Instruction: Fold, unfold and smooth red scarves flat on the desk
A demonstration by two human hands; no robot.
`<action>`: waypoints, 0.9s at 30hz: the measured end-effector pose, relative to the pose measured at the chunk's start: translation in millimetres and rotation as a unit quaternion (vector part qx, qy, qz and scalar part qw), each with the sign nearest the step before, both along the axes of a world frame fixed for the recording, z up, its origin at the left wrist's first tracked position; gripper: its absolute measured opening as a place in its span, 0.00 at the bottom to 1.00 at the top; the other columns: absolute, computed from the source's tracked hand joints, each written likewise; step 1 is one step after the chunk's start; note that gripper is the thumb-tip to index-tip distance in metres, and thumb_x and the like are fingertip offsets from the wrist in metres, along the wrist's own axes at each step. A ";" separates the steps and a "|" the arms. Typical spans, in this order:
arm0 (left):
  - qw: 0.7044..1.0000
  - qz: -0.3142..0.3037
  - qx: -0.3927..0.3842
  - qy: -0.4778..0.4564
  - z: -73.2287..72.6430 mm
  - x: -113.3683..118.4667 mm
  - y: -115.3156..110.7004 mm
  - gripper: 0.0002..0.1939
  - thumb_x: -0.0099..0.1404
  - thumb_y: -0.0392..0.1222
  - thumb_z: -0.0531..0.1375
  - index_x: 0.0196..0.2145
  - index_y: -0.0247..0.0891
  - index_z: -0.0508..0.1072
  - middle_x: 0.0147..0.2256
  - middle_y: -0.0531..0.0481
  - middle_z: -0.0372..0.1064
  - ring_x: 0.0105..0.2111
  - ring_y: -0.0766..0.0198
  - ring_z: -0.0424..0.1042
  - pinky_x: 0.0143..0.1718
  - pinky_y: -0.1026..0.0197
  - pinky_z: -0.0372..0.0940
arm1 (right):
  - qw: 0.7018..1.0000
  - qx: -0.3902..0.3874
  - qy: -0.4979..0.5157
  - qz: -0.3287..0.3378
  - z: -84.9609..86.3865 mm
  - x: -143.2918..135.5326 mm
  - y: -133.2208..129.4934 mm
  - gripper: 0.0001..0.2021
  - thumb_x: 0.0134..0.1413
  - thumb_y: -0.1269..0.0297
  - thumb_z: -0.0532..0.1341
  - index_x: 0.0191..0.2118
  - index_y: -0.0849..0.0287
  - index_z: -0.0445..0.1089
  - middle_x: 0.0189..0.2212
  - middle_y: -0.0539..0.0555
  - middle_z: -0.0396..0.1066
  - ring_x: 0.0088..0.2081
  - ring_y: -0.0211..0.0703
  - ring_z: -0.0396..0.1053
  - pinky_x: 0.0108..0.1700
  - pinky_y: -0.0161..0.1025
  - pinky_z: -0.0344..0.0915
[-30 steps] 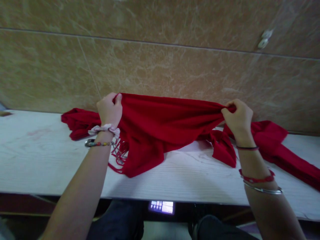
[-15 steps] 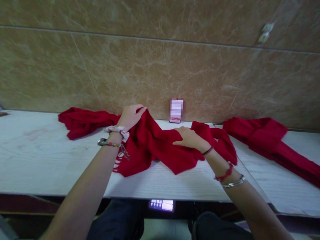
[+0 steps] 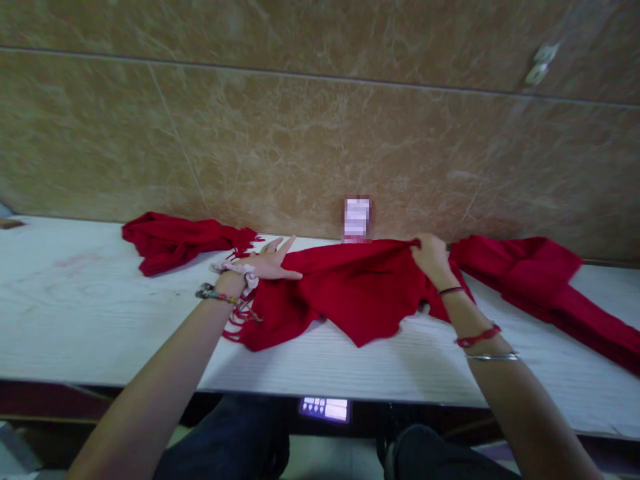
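Observation:
A red fringed scarf [image 3: 345, 293] lies partly spread on the white table in front of me, its fringe toward the left. My left hand [image 3: 273, 262] rests at the scarf's left end, fingers stretched out and apart. With my right hand [image 3: 431, 257] I grip the far right edge of the same scarf, fingers closed and the cloth pulled taut toward it. Part of the scarf's right end is hidden behind my right wrist. Farther left a second red scarf [image 3: 175, 243] lies bunched, its fringe close to my left fingers.
Another red scarf [image 3: 530, 273], folded long, lies to the right across the table [image 3: 100, 320]. Against the brown tiled wall [image 3: 300, 147] leans a small box or card [image 3: 357, 219], blurred. A lit screen [image 3: 324, 409] shows below the table's front edge, above my legs.
My right hand has moved right and closed on the scarf's edge, drawing the cloth flatter. My left hand has let go of the raised fold and spread its fingers lower down.

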State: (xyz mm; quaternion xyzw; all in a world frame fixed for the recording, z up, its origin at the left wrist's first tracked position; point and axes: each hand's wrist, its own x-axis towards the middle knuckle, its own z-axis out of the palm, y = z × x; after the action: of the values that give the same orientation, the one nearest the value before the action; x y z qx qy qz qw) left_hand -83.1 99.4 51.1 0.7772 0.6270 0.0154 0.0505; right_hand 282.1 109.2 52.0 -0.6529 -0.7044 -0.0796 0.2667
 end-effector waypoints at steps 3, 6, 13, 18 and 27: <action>0.998 -0.026 -0.043 0.030 -20.5 -12.1 -5.2 0.62 0.42 0.61 0.62 0.65 0.38 0.33 0.64 0.32 0.28 0.63 0.42 0.35 0.56 0.46 0.48 | 0.982 0.091 0.078 -0.147 18.7 56.5 -2.2 0.21 0.50 0.74 0.45 0.47 0.65 0.67 0.44 0.68 0.69 0.48 0.58 0.67 0.49 0.55 0.61; 0.995 -0.036 -0.091 0.021 -33.1 -26.1 -4.5 0.59 0.45 0.61 0.59 0.64 0.29 0.34 0.63 0.30 0.33 0.62 0.46 0.40 0.58 0.50 0.47 | 0.914 0.224 0.237 -0.243 20.9 108.8 -10.0 0.21 0.49 0.70 0.46 0.47 0.57 0.67 0.43 0.63 0.70 0.46 0.57 0.68 0.45 0.53 0.65; 0.994 -0.007 -0.091 -0.056 -30.7 -40.6 11.6 0.48 0.55 0.65 0.46 0.62 0.25 0.44 0.63 0.34 0.40 0.62 0.53 0.44 0.60 0.57 0.43 | 0.993 0.067 0.054 -0.082 21.7 79.8 -14.7 0.18 0.44 0.75 0.51 0.41 0.57 0.71 0.40 0.58 0.71 0.48 0.55 0.66 0.49 0.52 0.64; 0.998 0.030 -0.028 -0.048 -31.8 -40.7 16.7 0.40 0.55 0.57 0.53 0.59 0.27 0.56 0.57 0.36 0.56 0.57 0.53 0.58 0.55 0.61 0.53 | 0.977 -0.076 -0.095 0.176 8.3 -42.9 -23.1 0.14 0.48 0.74 0.56 0.43 0.63 0.71 0.45 0.59 0.71 0.49 0.45 0.66 0.53 0.40 0.60; 0.983 0.071 0.143 -0.087 -2.7 -43.4 15.2 0.16 0.56 0.35 0.53 0.42 0.33 0.72 0.41 0.45 0.70 0.46 0.56 0.67 0.49 0.60 0.59 | 0.959 -0.149 -0.149 0.189 -34.9 -110.1 -19.5 0.12 0.55 0.71 0.54 0.44 0.62 0.70 0.43 0.61 0.72 0.45 0.47 0.69 0.45 0.40 0.64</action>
State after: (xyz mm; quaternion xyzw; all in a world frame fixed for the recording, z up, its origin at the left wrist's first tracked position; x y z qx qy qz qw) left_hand -126.5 114.5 48.4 0.7254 0.6654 0.1760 -0.0078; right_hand 172.0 89.6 17.1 -0.5207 -0.8508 -0.0182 0.0683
